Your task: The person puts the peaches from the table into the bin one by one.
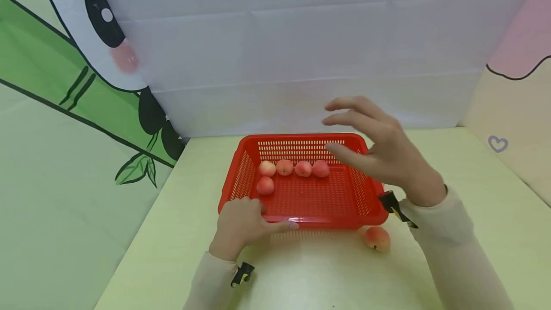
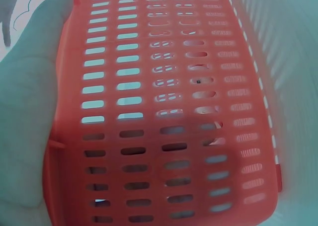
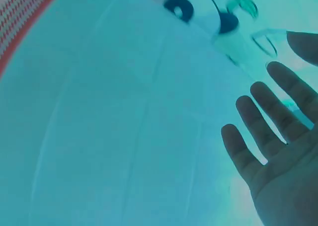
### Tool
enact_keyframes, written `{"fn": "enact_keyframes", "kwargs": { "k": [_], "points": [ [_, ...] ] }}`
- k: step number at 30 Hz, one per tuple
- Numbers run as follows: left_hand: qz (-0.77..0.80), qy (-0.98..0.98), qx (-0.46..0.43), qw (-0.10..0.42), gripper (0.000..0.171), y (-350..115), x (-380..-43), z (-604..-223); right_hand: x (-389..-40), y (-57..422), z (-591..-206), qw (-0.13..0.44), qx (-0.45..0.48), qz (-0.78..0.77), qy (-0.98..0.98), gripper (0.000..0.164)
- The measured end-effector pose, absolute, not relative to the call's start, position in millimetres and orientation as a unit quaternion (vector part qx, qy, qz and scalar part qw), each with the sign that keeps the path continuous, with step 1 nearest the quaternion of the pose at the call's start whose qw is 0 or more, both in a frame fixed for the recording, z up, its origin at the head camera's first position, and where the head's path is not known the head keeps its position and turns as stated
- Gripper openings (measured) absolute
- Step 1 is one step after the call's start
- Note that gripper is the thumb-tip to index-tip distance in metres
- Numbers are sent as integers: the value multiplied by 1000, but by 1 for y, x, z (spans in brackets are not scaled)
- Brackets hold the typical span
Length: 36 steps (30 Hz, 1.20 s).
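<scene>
A red plastic basket (image 1: 331, 224) with slotted walls sits on the table. Inside it, several small red-and-yellow peach-like fruits (image 1: 284, 167) form a row along the far wall, and another fruit (image 1: 265, 185) lies at the left. My left hand (image 1: 241, 224) grips the near left rim, fingers over the edge and thumb along the front. The left wrist view shows that hand beside the slotted basket wall (image 2: 109, 97). My right hand (image 1: 379, 147) is raised over the basket's right side, holding nothing. Its fingers (image 3: 271, 131) are spread in the right wrist view.
One loose fruit (image 1: 377, 238) lies on the pale yellow table (image 1: 310, 276), just outside the basket's near right corner. Behind the table hangs a white cloth backdrop (image 1: 280, 51) with cartoon prints. Printed side panels (image 1: 521, 123) border the table.
</scene>
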<state>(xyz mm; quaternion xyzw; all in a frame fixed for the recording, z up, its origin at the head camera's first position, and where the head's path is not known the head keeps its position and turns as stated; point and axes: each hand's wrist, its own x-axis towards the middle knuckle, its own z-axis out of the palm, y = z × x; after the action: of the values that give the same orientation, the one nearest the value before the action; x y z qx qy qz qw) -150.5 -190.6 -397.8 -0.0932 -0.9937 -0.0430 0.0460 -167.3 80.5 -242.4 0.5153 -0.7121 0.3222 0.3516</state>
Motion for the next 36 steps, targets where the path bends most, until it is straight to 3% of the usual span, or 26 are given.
{"fn": "enact_keyframes", "kwargs": {
  "k": [5, 9, 14, 20, 28, 36],
  "points": [
    [-48, -993, -97, 49, 82, -192, -148, -399, -152, 119, -237, 421, 439, 349, -713, 29],
    [-51, -992, -105, 50, 81, -192, -147, -399, -155, 150, -252, 428, 371, 365, -738, 31],
    [-49, -993, -101, 45, 82, -192, -147, -397, -177, 186, -281, 390, 311, 340, -797, 46],
    [-53, -992, -100, 52, 82, -192, -150, -397, -202, 208, -310, 325, 302, 293, -847, 56],
    [-59, -991, -102, 58, 82, -190, -152, -400, -191, 218, -331, 254, 298, 233, -890, 50],
    [-50, -992, -100, 65, 82, -191, -153, -403, -172, 217, -347, 218, 296, 202, -908, 54]
  ]
}}
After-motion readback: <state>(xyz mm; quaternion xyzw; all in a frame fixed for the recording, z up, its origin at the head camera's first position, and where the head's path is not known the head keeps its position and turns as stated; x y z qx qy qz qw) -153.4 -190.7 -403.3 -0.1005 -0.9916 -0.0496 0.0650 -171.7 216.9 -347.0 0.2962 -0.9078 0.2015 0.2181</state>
